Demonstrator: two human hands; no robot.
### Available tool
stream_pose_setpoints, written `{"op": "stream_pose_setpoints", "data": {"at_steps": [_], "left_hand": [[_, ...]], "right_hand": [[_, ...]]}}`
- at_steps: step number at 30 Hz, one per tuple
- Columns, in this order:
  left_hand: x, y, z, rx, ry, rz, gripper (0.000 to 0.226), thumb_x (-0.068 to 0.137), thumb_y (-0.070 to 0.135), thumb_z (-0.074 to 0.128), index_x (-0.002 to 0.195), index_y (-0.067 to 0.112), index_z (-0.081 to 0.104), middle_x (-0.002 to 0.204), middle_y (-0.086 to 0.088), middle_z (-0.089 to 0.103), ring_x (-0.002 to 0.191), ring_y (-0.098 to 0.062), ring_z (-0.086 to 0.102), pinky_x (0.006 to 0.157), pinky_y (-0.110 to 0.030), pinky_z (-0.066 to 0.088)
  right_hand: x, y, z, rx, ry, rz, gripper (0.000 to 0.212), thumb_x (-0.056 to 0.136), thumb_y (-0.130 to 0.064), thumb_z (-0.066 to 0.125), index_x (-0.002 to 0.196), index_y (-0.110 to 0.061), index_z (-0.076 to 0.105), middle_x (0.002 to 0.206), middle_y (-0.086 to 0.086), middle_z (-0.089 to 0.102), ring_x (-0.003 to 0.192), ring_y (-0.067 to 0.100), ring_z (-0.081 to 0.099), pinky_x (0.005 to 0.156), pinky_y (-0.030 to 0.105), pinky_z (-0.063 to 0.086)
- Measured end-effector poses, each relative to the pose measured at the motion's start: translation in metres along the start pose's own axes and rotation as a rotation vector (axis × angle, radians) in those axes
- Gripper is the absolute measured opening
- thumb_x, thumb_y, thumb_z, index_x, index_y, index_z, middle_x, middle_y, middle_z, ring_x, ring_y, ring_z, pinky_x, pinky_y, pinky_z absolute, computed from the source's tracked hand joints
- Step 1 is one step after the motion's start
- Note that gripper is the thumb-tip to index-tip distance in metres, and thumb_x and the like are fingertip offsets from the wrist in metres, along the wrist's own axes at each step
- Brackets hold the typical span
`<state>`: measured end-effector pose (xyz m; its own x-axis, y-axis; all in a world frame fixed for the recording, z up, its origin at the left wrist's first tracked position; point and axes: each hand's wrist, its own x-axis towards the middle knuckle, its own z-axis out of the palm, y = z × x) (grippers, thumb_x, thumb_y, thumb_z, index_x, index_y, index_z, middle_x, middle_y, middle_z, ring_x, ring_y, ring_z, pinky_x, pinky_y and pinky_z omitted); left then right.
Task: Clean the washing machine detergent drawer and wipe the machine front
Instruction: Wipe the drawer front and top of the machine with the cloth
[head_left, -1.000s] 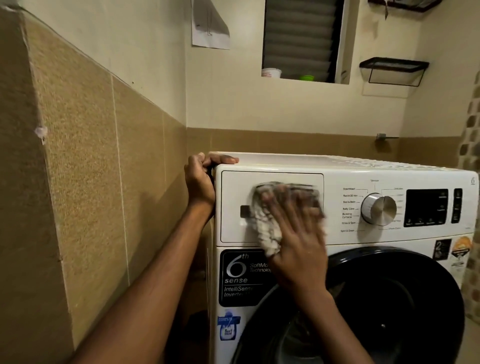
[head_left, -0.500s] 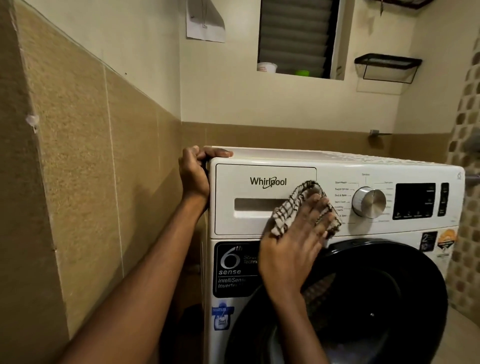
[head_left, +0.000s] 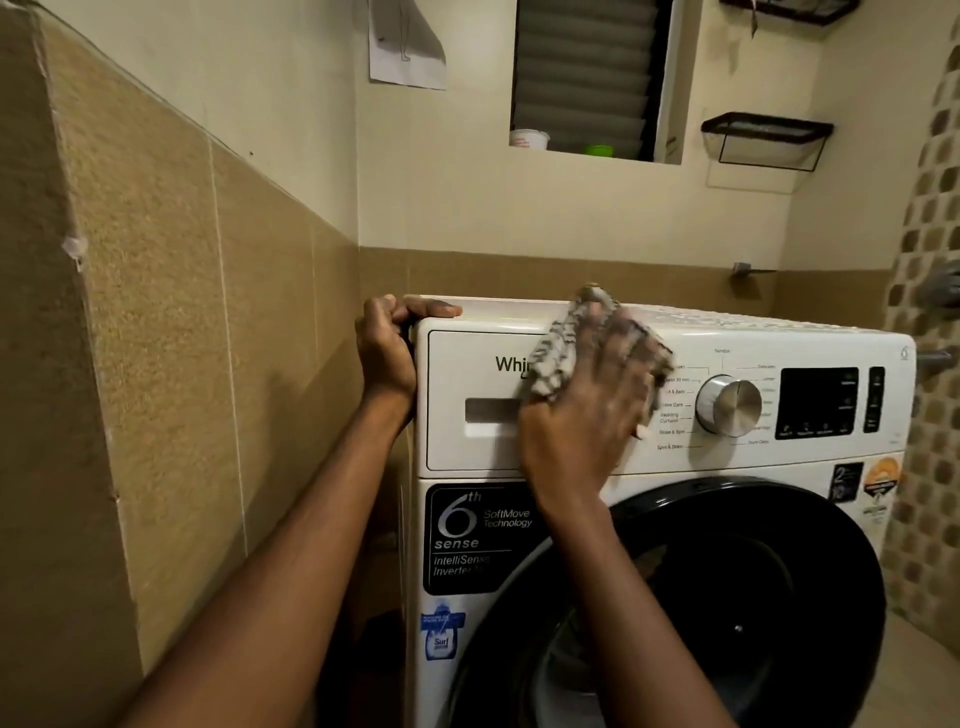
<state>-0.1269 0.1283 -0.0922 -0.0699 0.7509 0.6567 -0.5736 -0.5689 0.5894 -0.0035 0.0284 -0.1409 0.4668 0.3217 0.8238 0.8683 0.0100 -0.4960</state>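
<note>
Against the tan tiled wall (head_left: 156, 312) on the left stood the white washing machine (head_left: 753, 467), with only a narrow dark gap between its left side and the tiles. Some floor (head_left: 924, 691) showed to its right. Its round black door (head_left: 753, 597) filled the lower front. Above it, the detergent drawer (head_left: 467, 447) sat closed at the panel's upper left. The left hand (head_left: 387, 358) gripped the machine's top left corner, fingers curled down the side edge and thumb lying on the lid. The right hand (head_left: 587, 415), blurred, pressed a checked cloth (head_left: 556, 358) against the drawer's upper right part, fingers straight and spread over it, reaching the top edge. The cloth stuck out above and left of the fingers. The metal dial (head_left: 727, 405) sat just beside them, untouched.
</note>
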Motion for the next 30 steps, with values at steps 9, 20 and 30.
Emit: {"op": "stream_pose_setpoints", "data": {"at_steps": [9,20,30], "left_hand": [[0.0,-0.002,-0.001,-0.02,-0.011,-0.025,0.07,0.1,0.02,0.018,0.055,0.006,0.07,0.07,-0.012,0.074,0.073,-0.024,0.067,0.081,-0.032,0.049],[0.003,-0.004,-0.004,0.01,-0.023,-0.005,0.066,0.092,0.028,0.022,0.053,0.013,0.073,0.073,-0.01,0.075,0.082,-0.027,0.066,0.089,-0.038,0.047],[0.005,-0.008,-0.004,0.015,-0.014,0.008,0.059,0.085,0.032,0.027,0.054,0.011,0.073,0.073,-0.013,0.075,0.084,-0.032,0.066,0.089,-0.04,0.049]], "right_hand": [[0.021,0.013,-0.007,-0.058,0.006,-0.081,0.076,0.084,-0.047,0.033,0.157,-0.032,0.02,0.165,-0.003,0.016,0.153,0.022,0.005,0.123,0.044,0.002],[-0.008,0.035,-0.005,-0.134,-0.054,-0.229,0.075,0.09,-0.055,0.025,0.158,-0.031,0.005,0.167,-0.001,0.001,0.153,0.022,-0.005,0.122,0.05,0.003],[-0.021,0.028,0.0,-0.268,-0.138,-0.736,0.067,0.096,-0.051,0.028,0.158,-0.03,0.011,0.166,-0.002,0.007,0.153,0.022,0.001,0.123,0.046,0.007]]}}
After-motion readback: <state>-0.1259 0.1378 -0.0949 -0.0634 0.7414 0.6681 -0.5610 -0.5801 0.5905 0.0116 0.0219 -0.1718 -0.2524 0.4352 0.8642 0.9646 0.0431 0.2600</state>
